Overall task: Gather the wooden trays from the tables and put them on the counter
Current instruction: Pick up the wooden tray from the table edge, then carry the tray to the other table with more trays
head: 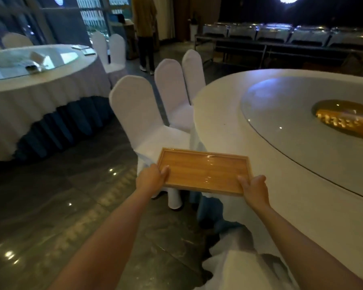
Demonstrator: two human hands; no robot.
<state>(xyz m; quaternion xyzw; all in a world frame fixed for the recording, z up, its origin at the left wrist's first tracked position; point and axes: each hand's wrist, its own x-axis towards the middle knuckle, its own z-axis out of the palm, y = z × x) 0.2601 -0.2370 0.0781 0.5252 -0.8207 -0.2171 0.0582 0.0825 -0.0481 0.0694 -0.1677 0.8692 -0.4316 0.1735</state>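
A light wooden tray (pixel 203 170), rectangular with a low rim and nothing in it, is held level in the air just left of the big round table (pixel 222 122). My left hand (pixel 150 178) grips its near left corner, thumb on top. My right hand (pixel 255 189) grips the near right corner the same way. Both arms reach forward from the bottom of the view.
White-covered chairs (pixel 138 114) stand right beyond the tray along the big round table's edge. A glass turntable (pixel 291 114) lies on that table. A second round table (pixel 40 80) is at the left. A person (pixel 145 28) stands far back; a long counter with chafing dishes (pixel 281 34) runs at the back right.
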